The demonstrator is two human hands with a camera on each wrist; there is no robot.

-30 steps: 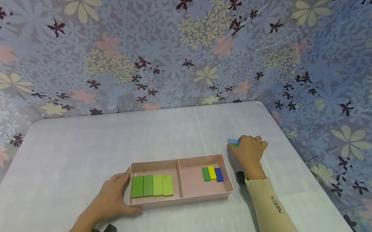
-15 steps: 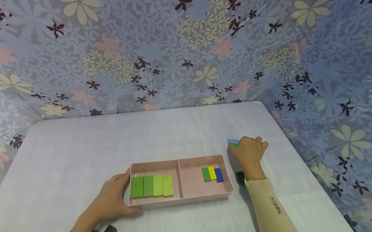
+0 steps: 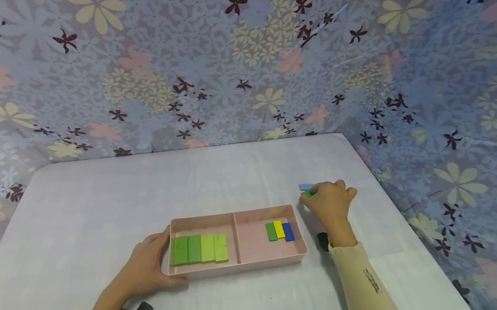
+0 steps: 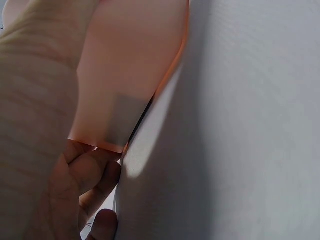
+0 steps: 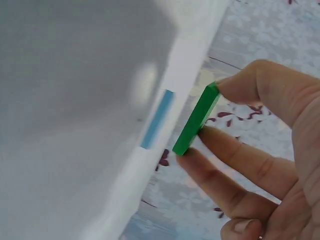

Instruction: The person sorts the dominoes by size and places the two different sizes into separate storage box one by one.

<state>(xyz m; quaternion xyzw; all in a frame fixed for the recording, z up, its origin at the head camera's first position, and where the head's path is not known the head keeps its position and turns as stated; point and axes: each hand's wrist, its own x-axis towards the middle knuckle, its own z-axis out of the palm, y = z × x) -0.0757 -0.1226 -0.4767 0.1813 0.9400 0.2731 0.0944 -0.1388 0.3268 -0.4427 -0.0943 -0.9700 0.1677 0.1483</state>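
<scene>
My right hand (image 3: 332, 205) pinches a small green block (image 5: 196, 120) by its ends, thumb on one end and fingertips on the other. The right wrist view shows the block raised over the table. A light blue block (image 3: 305, 187) lies on the white cloth just beyond these fingers. At the left, my left hand (image 3: 145, 265) grips the end of a pink two-compartment box (image 3: 256, 244), thumb along its front wall and fingers round the left end. Several green and lime blocks (image 3: 206, 248) lie side by side in the left compartment.
In the box's right compartment, a green tile (image 3: 271, 232), a yellow tile (image 3: 279, 229) and a dark blue tile (image 3: 287, 231) sit near the right end. White cloth (image 3: 98, 204) covers the table. Floral fabric (image 3: 203, 67) hangs behind and to the right.
The right hand has lifted the green block away from the light blue block, which stays on the table. The left hand keeps its hold on the box. The head view has shifted slightly.
</scene>
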